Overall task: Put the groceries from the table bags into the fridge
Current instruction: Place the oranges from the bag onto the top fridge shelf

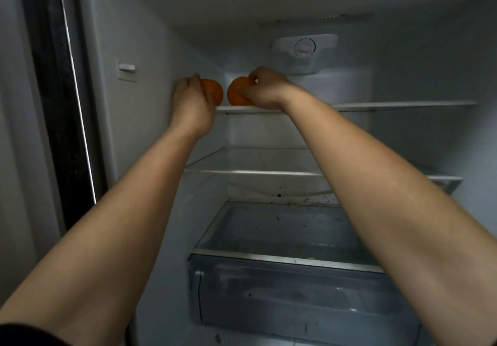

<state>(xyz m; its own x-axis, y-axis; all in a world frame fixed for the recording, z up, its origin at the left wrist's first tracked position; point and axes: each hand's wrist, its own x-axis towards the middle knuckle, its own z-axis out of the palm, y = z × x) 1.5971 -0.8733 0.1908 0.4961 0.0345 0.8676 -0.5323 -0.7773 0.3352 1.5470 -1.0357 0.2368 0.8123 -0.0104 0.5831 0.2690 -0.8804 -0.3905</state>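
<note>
Left hand (189,101), right hand (266,90) reaching up, forward, curled gripping.

Bare top shelf (403,104) right of oranges (236,91)

Two oranges near 12 o'clock: left orange (215,91), right orange (236,93). Two hands: left hand (188,103), right hand (266,90). Two shelves: upper shelf (403,104), lower shelf (255,172). One drawer (295,300) at 6 o'clock. One control dial (304,47) at 1 o'clock.

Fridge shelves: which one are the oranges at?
Top shelf, under the dial: left hand and right hand each grip an orange there. Lower shelves hold none.
</note>
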